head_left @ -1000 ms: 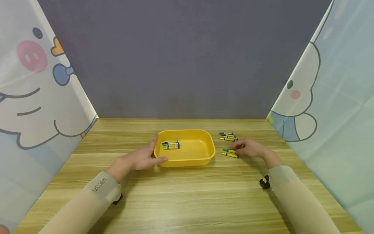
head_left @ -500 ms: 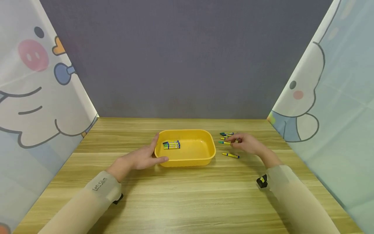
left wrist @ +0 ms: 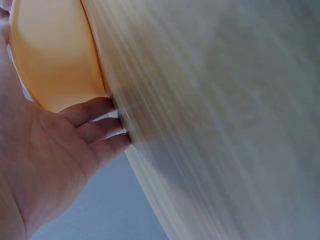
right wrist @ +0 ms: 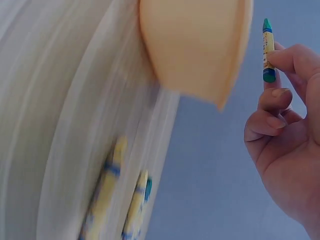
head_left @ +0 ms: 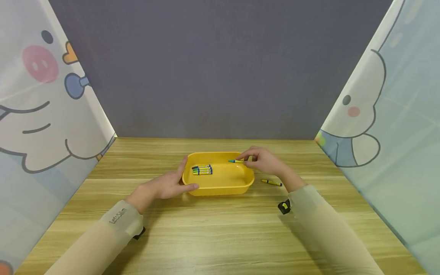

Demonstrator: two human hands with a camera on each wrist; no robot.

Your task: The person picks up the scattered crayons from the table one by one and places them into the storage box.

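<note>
**Right hand (head_left: 266,160) holds a green crayon (right wrist: 269,45) over the yellow tray (head_left: 220,192)**

The right thumb and pointing finger are close together, with the crayon pinched between them. Two more fingers of that hand curl in toward the palm. The crayon has a yellow wrapper with blue bands. Its green tip points left, over the back right part of the tray. The right wrist view shows a gap between the crayon and the tray.

The left hand (head_left: 168,185) is spread wide at the tray's left end and touches it. The thumb lies straight on the front rim. The other fingers are on the outside.

Inside the tray, near its left end, a row of crayons (head_left: 203,170) lies side by side. The tray sits halfway between the side edges of the bench (head_left: 213,229), nearer the back edge.

Just right of the tray, one loose yellow crayon (head_left: 271,183) lies on the bench. The right wrist view shows more crayons (right wrist: 132,210) on the bench, a bit blurry. A gray wall (head_left: 216,68) stands along the bench's back edge.
</note>
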